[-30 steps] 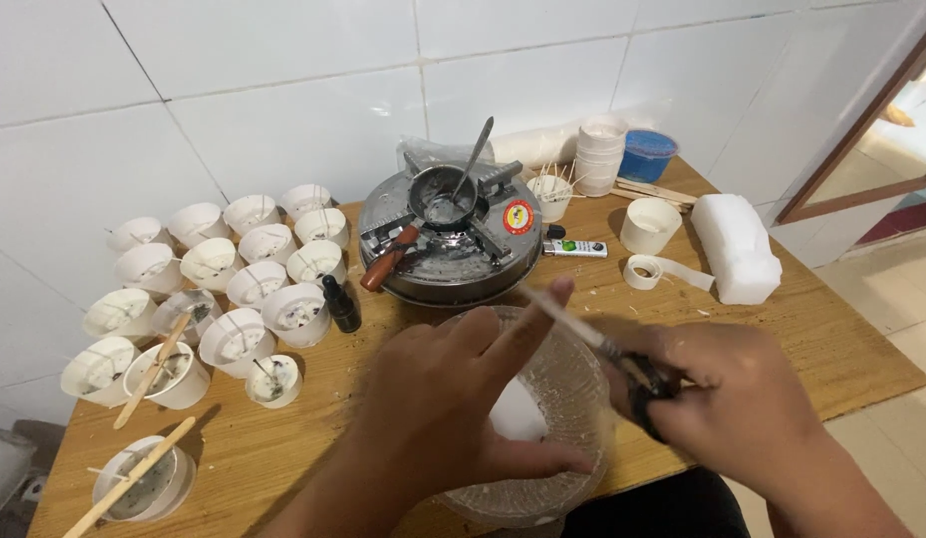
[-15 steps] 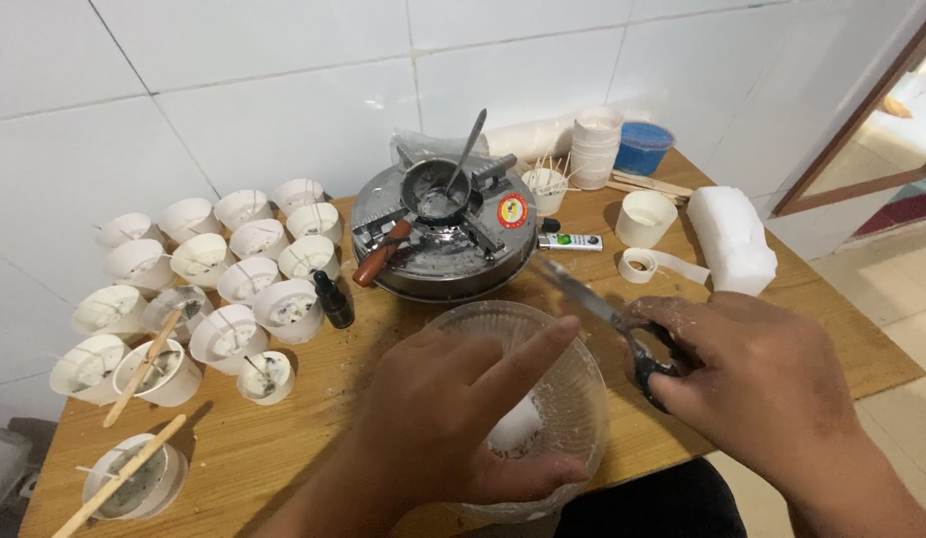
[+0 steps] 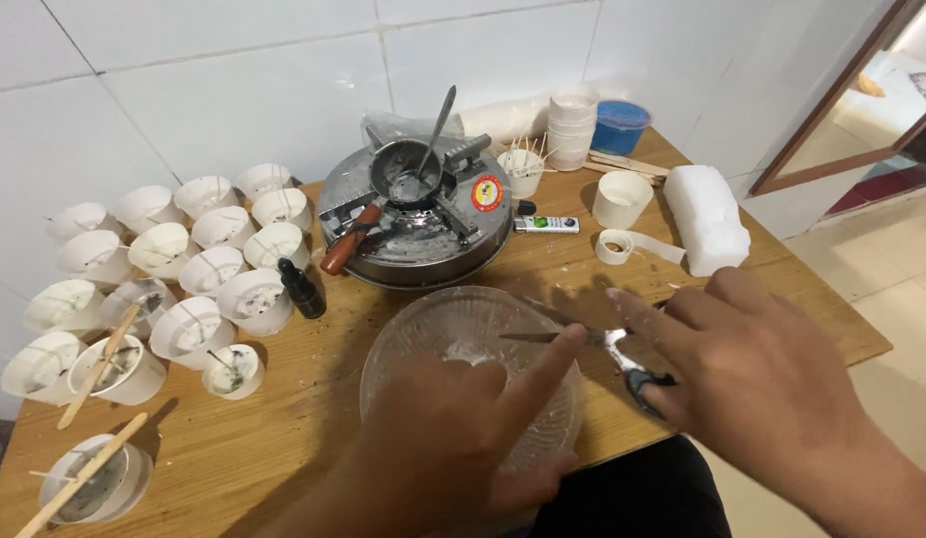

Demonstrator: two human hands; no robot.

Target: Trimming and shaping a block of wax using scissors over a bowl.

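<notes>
As the hands meet over the bowl, status:
bowl [image 3: 453,334]: clear ribbed glass at the counter [image 3: 283,438] front edge, white lump inside; likely heavy, brittle, slick. Hold by the rim or cup the wall.
left hand [image 3: 453,448]: draped on the bowl's near wall, forefinger out over the rim.
scissors [image 3: 592,344]: stiff metal, tips over the bowl; take by the loops.
right hand [image 3: 752,369]: clamped on the scissor handles, fingers spread.

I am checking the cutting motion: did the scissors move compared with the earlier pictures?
Yes. The scissors in the right hand swung down: their tips moved from near the stove to over the glass bowl.
</notes>
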